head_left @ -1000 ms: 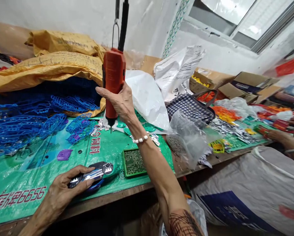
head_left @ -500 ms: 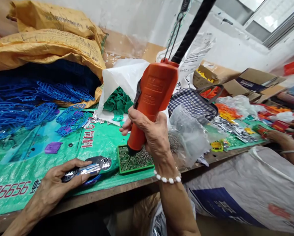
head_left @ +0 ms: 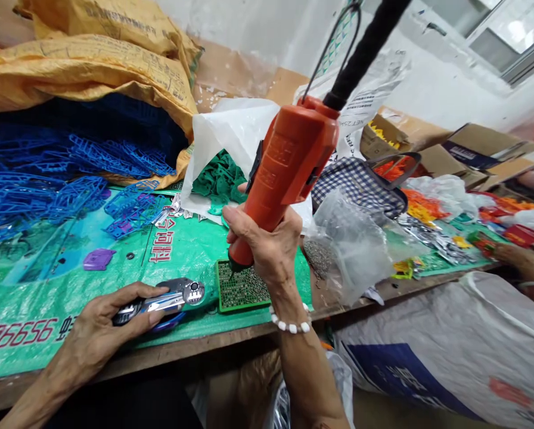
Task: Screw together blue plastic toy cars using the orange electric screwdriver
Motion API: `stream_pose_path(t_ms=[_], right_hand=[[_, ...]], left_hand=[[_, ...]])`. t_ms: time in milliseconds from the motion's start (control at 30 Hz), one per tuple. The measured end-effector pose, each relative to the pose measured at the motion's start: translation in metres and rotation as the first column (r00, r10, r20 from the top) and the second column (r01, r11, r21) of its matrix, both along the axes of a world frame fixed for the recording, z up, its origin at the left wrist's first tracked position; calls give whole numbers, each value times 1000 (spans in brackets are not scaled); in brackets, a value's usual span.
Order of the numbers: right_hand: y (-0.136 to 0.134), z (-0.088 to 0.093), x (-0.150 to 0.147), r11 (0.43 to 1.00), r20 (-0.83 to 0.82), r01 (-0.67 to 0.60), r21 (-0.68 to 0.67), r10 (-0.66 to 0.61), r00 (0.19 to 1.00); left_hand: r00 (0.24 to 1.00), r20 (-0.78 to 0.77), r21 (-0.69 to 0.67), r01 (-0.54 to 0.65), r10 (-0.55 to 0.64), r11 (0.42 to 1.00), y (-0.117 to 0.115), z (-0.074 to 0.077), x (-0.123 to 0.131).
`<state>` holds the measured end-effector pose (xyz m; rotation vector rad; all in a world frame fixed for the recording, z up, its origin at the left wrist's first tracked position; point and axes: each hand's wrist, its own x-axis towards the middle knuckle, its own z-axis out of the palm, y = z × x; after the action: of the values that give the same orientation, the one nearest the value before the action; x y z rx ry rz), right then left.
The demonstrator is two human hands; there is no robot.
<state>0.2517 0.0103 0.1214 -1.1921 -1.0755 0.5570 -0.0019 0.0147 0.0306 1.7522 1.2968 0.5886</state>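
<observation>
Powered screwdriver at a tray of small metal pieces, seen from the head. The right hand wraps the orange screwdriver, fingers curled round its lower body and thumb along the near side; the tool leans, with its black cord rising to the upper right and its bit pointing down over the left part of the green tray. Whether the bit touches one of the metal pieces cannot be told at this scale. In that part of the tray the pieces seem to sit in rows; toward the right they lie more loosely. The left hand pinches a grey-and-silver assembly between thumb and fingers, just left of the tray and above the green sheet that covers the bench. A flat purple piece lies behind the left hand, well apart from the tray. For good work here, the bit is best brought in line with a single seated piece, since a leaning tool may meet it off-centre or disturb its neighbours. Light, straight pressure should serve better than force, and the cord is best left slack enough not to pull. The left hand does well to hold the assembly level and clear of the tray's rim.
</observation>
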Motion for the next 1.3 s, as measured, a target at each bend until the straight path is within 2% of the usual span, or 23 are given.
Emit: stream_pose_path(t_ms=[100, 400, 567, 833, 1000, 1300], right_hand=[[-3, -3, -1, 1000, 23, 28, -8, -28, 999], [-3, -10, -5, 1000, -38, -1, 7, 1, 999], [-3, -11, -5, 999, -36, -42, 14, 42, 998], [1, -13, -2, 999, -60, -38, 19, 39, 997], [2, -15, 1, 999, -5, 31, 23, -31, 1000], [5, -18, 1, 999, 39, 38, 28, -39, 998]], left_hand=[[1000, -4, 10, 12, -12, 1000, 0, 0, 0], [1000, -12, -2, 0, 0, 1000, -1, 2, 2], [1000, -1, -45, -12, 11, 999, -3, 1, 1], [999, 42, -127, -28, 34, 992, -4, -1, 2], [998, 39, -124, -39, 44, 992, -4, -1, 2], [999, -13, -145, -41, 40, 989, -5, 0, 1]])
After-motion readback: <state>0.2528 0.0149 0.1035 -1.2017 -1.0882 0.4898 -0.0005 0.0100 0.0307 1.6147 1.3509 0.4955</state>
